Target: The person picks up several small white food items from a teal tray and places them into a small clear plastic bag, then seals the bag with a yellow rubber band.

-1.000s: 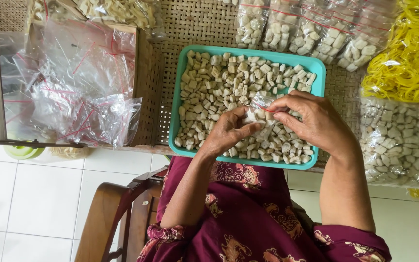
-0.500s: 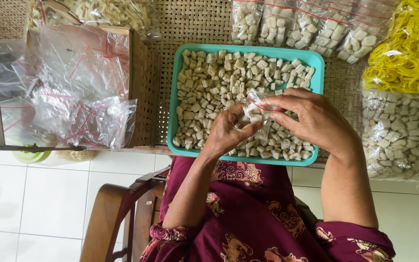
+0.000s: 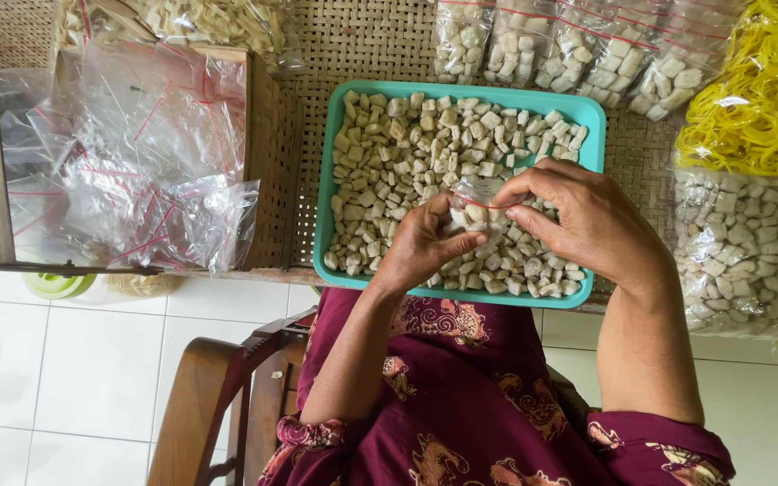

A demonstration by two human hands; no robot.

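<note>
A small clear plastic bag point(image 3: 477, 200), partly filled with pale cracker pieces, sits over the middle of the teal tray point(image 3: 594, 117). The right hand point(image 3: 587, 220) pinches its mouth between thumb and fingertips; the left hand point(image 3: 425, 247) cups it from below, fingers curled on it. Loose cracker pieces point(image 3: 407, 153) fill the tray (filled bags point(image 3: 578, 45) lie beyond, yellow rubber bands point(image 3: 758, 99) to the right).

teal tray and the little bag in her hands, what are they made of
The teal tray looks like moulded plastic: smooth, even colour, rounded rim. The small bag, held by the left hand and right hand, seems thin clear plastic film: see-through, crinkled, glinting.
</note>
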